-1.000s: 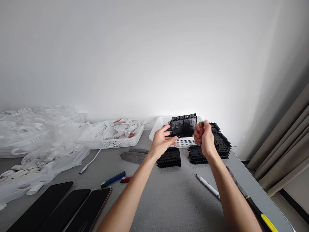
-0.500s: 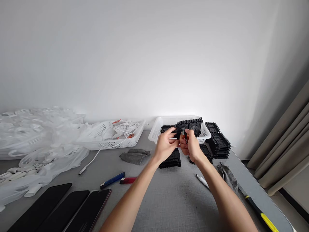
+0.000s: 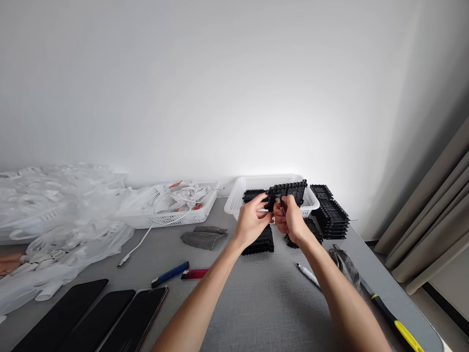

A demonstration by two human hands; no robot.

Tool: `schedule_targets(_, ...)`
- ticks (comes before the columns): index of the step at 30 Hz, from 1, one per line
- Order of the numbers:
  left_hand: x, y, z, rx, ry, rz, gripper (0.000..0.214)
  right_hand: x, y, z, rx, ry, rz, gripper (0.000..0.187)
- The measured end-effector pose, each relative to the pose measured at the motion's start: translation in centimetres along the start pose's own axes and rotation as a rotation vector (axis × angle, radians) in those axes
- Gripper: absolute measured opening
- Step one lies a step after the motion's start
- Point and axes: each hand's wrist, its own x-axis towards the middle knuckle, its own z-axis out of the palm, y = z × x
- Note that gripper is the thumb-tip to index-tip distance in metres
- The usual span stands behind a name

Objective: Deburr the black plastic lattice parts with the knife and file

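My left hand (image 3: 252,215) grips the left edge of a black ribbed plastic panel (image 3: 293,191), which is held tilted up above the front of a white basket (image 3: 234,195). Against the panel's near face, my right hand (image 3: 291,220) is closed around a small dark red item with white print (image 3: 281,205); its kind is mostly hidden by the fingers. More black panels lie in the basket. Below my hands are a black panel stack (image 3: 259,242) and another black panel pile (image 3: 313,232), partly covered by my right forearm.
A taller stack of black panels (image 3: 333,217) stands right of the basket. Around lie a white marker (image 3: 308,274), grey cloths (image 3: 203,238), a blue lighter-like stick (image 3: 170,274), phones (image 3: 135,318) and a yellow-black handled tool (image 3: 397,325). Another person's hand (image 3: 9,263) is at far left.
My hands stay almost in place, with the right thumb shifted slightly over the red item. Another person's hand has come into view at the left edge by the plastic bag.
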Motion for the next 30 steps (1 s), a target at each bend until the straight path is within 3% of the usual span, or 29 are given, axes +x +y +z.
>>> schedule_targets(6,0.1,-0.1,-0.3,-0.064,0.010,0.014,0.063,0.6,-0.4,-1.2,0.053,0.036,0.042,0.037)
schedule_targets(10,0.4,-0.6,-0.9,-0.049,0.083,-0.012,0.071,1.0,-0.9,-2.5,0.087,0.078,0.017,0.036)
schedule_targets(20,0.2,-0.1,-1.3,-0.028,0.080,-0.011,0.072,1.5,-2.1,-5.7,0.148,0.184,-0.048,0.032)
schedule_targets(24,0.2,-0.1,-1.3,-0.025,0.072,-0.006,0.071,1.5,-2.0,-5.2,0.138,0.163,-0.034,0.033)
schedule_targets(30,0.0,0.3,-0.8,0.009,0.093,-0.023,0.068,1.2,-0.9,-2.8,0.064,0.116,0.009,0.036)
